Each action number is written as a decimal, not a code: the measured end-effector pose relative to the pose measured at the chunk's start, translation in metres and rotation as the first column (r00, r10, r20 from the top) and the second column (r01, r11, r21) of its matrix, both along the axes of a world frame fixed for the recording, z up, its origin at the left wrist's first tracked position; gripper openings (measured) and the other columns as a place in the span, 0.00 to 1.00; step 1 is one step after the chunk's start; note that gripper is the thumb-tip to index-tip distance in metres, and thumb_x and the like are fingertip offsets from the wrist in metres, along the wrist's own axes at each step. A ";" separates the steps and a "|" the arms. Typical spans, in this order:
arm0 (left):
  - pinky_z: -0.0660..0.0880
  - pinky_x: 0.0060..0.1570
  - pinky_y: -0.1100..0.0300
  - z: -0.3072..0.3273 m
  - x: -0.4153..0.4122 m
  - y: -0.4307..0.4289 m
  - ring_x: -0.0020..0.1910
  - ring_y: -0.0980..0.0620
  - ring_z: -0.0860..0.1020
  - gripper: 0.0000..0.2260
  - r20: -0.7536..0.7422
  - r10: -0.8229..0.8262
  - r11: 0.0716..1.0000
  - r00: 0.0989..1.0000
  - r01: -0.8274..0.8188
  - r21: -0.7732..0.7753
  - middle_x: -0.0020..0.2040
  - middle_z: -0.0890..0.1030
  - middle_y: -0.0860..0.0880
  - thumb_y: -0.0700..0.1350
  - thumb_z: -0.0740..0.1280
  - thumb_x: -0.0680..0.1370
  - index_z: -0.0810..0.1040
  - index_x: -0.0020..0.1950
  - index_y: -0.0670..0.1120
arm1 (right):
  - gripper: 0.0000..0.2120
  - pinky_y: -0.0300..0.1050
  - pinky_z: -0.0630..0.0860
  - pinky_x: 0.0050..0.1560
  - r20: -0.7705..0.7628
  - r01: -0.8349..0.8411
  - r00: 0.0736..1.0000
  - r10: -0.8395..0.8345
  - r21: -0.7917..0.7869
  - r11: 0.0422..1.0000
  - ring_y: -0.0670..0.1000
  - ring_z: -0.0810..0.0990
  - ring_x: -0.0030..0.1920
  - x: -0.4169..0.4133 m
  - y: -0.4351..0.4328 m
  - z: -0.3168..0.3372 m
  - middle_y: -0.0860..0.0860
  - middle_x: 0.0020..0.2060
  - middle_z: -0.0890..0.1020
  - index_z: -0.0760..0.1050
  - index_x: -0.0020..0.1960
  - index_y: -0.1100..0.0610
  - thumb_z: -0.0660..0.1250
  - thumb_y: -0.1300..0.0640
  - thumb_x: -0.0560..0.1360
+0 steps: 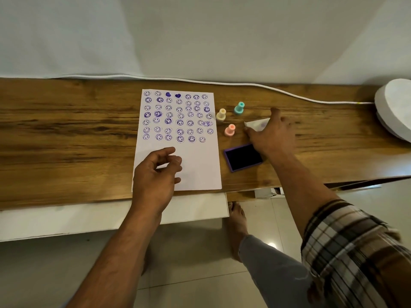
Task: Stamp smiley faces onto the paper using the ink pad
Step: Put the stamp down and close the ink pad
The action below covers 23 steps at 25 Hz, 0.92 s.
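A white sheet of paper [195, 165] lies on the wooden table, its upper part filled with several rows of purple smiley prints and two hearts. My left hand [155, 174] hovers over the sheet's bare lower part, fingers loosely curled and holding nothing. The open purple ink pad [243, 157] sits just right of the paper. Three small stamps stand upright beyond it: yellow [221, 114], teal [239, 108], pink [230, 130]. My right hand [272, 134] reaches past the pad and grips a clear lid or small white piece [255, 124] resting on the table.
The wooden table [66, 130] runs left to right, with a white cable [278, 91] along its back edge. A round white object [395, 107] sits at the far right. A white ledge [89, 216] lies below the table's front edge; my foot rests on the tiled floor.
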State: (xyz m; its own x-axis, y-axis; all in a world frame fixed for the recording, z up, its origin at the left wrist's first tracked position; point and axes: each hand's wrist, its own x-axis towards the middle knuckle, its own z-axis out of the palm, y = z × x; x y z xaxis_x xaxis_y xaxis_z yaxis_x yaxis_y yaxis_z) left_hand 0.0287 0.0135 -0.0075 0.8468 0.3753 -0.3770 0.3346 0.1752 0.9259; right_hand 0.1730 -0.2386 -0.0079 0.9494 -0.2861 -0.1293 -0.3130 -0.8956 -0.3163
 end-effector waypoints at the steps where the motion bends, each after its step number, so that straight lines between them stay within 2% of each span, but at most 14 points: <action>1: 0.81 0.39 0.61 0.000 0.000 0.000 0.47 0.52 0.86 0.10 -0.002 0.005 1.000 1.000 -0.005 0.000 0.43 0.85 0.58 0.42 0.71 0.79 0.84 0.59 0.52 | 0.46 0.61 0.74 0.69 0.034 0.022 0.999 -0.023 0.026 0.999 0.63 0.70 0.73 -0.001 0.000 0.005 0.60 0.74 0.73 0.58 0.81 0.52 0.74 0.34 0.72; 5: 0.81 0.39 0.60 0.000 0.002 0.004 0.45 0.54 0.86 0.10 -0.011 0.036 0.999 0.999 -0.036 -0.001 0.46 0.84 0.54 0.41 0.71 0.80 0.83 0.59 0.51 | 0.49 0.61 0.79 0.62 0.178 0.100 0.972 -0.156 0.289 0.952 0.59 0.77 0.69 -0.039 0.001 0.026 0.54 0.71 0.76 0.57 0.80 0.46 0.75 0.31 0.68; 8: 0.82 0.40 0.59 0.001 0.002 0.002 0.45 0.54 0.86 0.09 -0.025 0.048 0.999 0.999 -0.048 -0.013 0.48 0.84 0.52 0.42 0.71 0.80 0.83 0.59 0.51 | 0.48 0.63 0.81 0.60 0.144 0.017 0.988 -0.046 0.197 0.980 0.60 0.77 0.69 -0.087 0.024 0.016 0.52 0.73 0.75 0.56 0.78 0.44 0.76 0.32 0.67; 11: 0.82 0.39 0.60 0.002 0.001 0.001 0.45 0.54 0.87 0.09 -0.027 0.055 0.998 0.998 -0.055 -0.011 0.49 0.84 0.52 0.42 0.71 0.80 0.83 0.58 0.52 | 0.48 0.63 0.78 0.63 0.128 -0.046 0.991 0.032 0.103 0.994 0.61 0.74 0.72 -0.096 0.040 0.000 0.53 0.76 0.72 0.55 0.80 0.48 0.76 0.34 0.70; 14: 0.82 0.40 0.59 0.003 0.001 0.003 0.46 0.53 0.86 0.09 -0.028 0.067 0.998 0.997 -0.068 -0.009 0.49 0.84 0.52 0.42 0.71 0.80 0.83 0.58 0.52 | 0.48 0.62 0.76 0.66 0.110 -0.031 0.994 0.024 0.064 0.997 0.61 0.72 0.73 -0.094 0.041 -0.010 0.54 0.76 0.71 0.56 0.80 0.50 0.75 0.34 0.70; 23: 0.81 0.40 0.59 0.003 0.002 0.000 0.46 0.53 0.86 0.09 -0.054 0.054 0.998 0.997 -0.055 -0.011 0.46 0.84 0.53 0.42 0.71 0.80 0.83 0.57 0.53 | 0.48 0.61 0.75 0.66 0.141 -0.065 0.988 0.061 0.020 0.998 0.63 0.73 0.71 -0.093 0.041 -0.028 0.57 0.73 0.74 0.57 0.80 0.53 0.74 0.33 0.70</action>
State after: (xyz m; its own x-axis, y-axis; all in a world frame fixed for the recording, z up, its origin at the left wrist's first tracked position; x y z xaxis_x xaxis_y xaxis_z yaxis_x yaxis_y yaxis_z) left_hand 0.0310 0.0137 -0.0043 0.8035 0.4156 -0.4263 0.3736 0.2056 0.9045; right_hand 0.0805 -0.1972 -0.0360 0.9747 -0.2236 0.0002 -0.2071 -0.9034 -0.3754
